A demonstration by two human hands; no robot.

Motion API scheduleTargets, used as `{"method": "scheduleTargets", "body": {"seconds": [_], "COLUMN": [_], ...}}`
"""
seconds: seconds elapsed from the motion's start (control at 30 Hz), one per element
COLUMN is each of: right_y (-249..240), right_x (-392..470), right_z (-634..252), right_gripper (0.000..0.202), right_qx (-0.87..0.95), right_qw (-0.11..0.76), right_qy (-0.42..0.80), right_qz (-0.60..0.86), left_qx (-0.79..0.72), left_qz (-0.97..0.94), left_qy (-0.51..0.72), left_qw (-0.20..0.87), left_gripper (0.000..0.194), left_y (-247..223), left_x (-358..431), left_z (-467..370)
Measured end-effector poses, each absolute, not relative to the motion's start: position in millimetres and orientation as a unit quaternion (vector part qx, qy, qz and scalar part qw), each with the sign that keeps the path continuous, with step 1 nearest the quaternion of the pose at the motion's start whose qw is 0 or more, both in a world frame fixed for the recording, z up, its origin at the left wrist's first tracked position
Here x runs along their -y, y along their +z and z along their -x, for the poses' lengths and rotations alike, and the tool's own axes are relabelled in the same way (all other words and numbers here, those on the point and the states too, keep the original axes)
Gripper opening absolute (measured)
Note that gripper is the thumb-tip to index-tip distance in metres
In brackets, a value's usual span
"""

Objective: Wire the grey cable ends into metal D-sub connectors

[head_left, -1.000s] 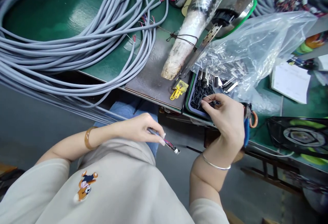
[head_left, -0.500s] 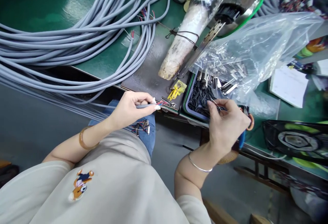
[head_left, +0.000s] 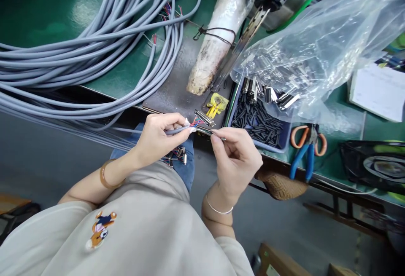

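Observation:
My left hand is closed in a pinch on the end of a grey cable. Thin red and blue wires fan out past its fingertips. My right hand pinches a thin dark piece, slim and straight, its far end close to those wires; I cannot make out its exact kind. Just beyond the wires, a metal multi-pin connector lies at the bench edge. Beside it is a yellow clip-like piece. Several wired connectors rest on my lap.
A blue tray of short black sleeves and metal connectors sits to the right. A clear plastic bag overhangs it. Blue-and-orange pliers lie at the edge. Coiled grey cables cover the left; a wrapped white roll points toward me.
My right hand has moved left from the tray to the wire ends, with the thin dark piece in its fingers. My left hand still holds the cable. The pliers have come into fuller view.

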State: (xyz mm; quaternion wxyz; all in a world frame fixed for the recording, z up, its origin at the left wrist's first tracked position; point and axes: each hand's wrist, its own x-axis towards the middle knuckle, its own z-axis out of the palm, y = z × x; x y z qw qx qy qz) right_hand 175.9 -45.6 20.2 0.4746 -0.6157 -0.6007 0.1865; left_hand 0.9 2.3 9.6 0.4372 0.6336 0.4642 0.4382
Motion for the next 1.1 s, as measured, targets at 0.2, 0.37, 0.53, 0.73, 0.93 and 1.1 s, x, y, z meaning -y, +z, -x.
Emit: {"method": "scheduleTargets", "body": {"seconds": [0.2,0.37,0.53,0.73,0.93,1.1], "right_y": [18.8,17.2,12.2,12.9,18.2,20.5], "right_x": [45.0,45.9,47.9,49.6,47.0,45.7], "right_z": [-176.1,-171.8,-172.2,-177.9,-173.5,-171.6], "right_gripper": [0.008,0.008,0.009,0.009,0.009,0.011], "right_qx": [0.611,0.662,0.690,0.647,0.639,0.661], "right_qw": [0.471,0.425,0.414,0.427,0.409,0.376], "right_qy": [0.200,0.169,0.145,0.167,0.209,0.209], "right_qz": [0.605,0.594,0.575,0.609,0.617,0.615], "left_qx": [-0.455,-0.414,-0.377,-0.412,-0.411,-0.418], "left_qz": [-0.643,-0.681,-0.690,-0.602,-0.581,-0.559], "left_qy": [0.439,0.439,0.428,0.382,0.389,0.390], "left_qw": [0.432,0.415,0.447,0.567,0.585,0.600], "left_gripper": [0.012,0.007,0.012,0.020,0.015,0.013], "left_y": [8.8,7.8,6.6,8.0,8.5,3.0], "left_x": [-1.6,-1.9,-0.6,2.2,3.9,7.4], "left_z": [-0.8,1.3,5.8,8.7,9.2,10.1]}}
